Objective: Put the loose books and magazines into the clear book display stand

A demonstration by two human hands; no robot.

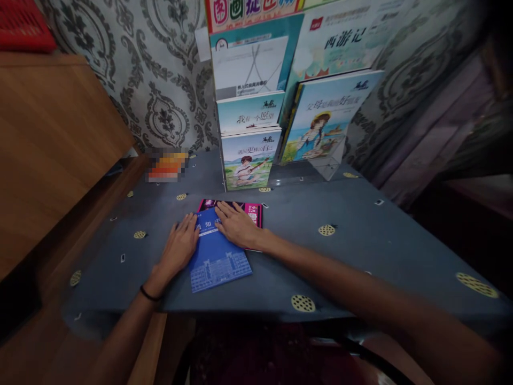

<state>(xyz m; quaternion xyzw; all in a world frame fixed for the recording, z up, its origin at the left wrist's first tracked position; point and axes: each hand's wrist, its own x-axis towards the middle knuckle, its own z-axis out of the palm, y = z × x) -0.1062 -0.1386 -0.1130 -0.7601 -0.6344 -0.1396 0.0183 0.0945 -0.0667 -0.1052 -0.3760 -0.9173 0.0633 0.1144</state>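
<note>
A thin blue booklet (218,262) with white lettering and a pale building print lies slightly turned on the table. Partly beneath it is a black book with a pink edge (255,213). My left hand (180,240) rests along the booklet's left edge, fingers stretched out flat and fingertips near the upper left corner. Across the booklet's upper right and the darker book lies my right hand (238,225), fingers extended and palm down. It covers part of both covers. Neither hand grips anything that I can see.
Behind the books stands a clear display rack (331,163) holding several books, including a front one with a figure on its cover (250,160). A blurred orange item (167,166) lies at the back left. A wooden cabinet (60,139) borders the cloth-covered table (336,267) on the left.
</note>
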